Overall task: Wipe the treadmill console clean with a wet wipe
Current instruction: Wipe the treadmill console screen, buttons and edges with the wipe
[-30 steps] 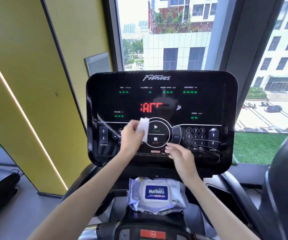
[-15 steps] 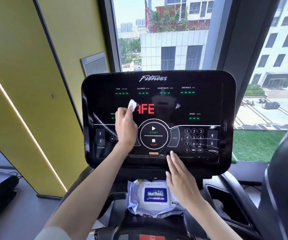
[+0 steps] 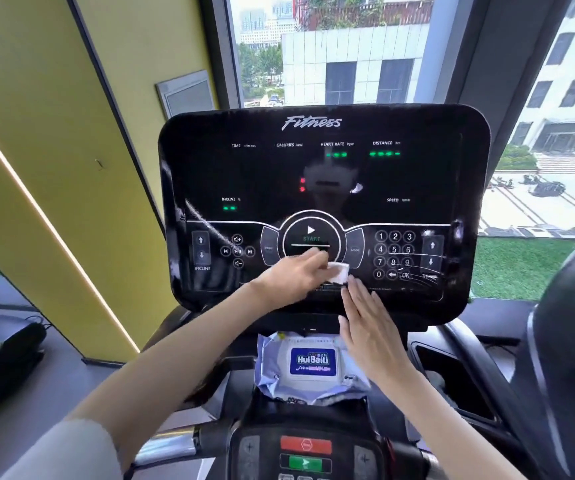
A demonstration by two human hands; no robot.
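Observation:
The black glossy treadmill console (image 3: 324, 168) stands upright in front of me, with a lit display and touch buttons. My left hand (image 3: 293, 280) presses a folded white wet wipe (image 3: 338, 271) against the console's lower middle, just under the START/STOP ring. My right hand (image 3: 365, 323) lies flat, fingers together and pointing up, on the console's bottom edge right beside the wipe. It holds nothing.
A pack of wet wipes (image 3: 313, 367) with a blue label lies on the shelf under the console. Below it are a red and a green button (image 3: 306, 453) on the handlebar panel. A yellow wall is at left, a large window behind.
My left hand has swept the wipe down and to the right, from the display's upper left to below the START ring. My right hand has stayed at the bottom edge.

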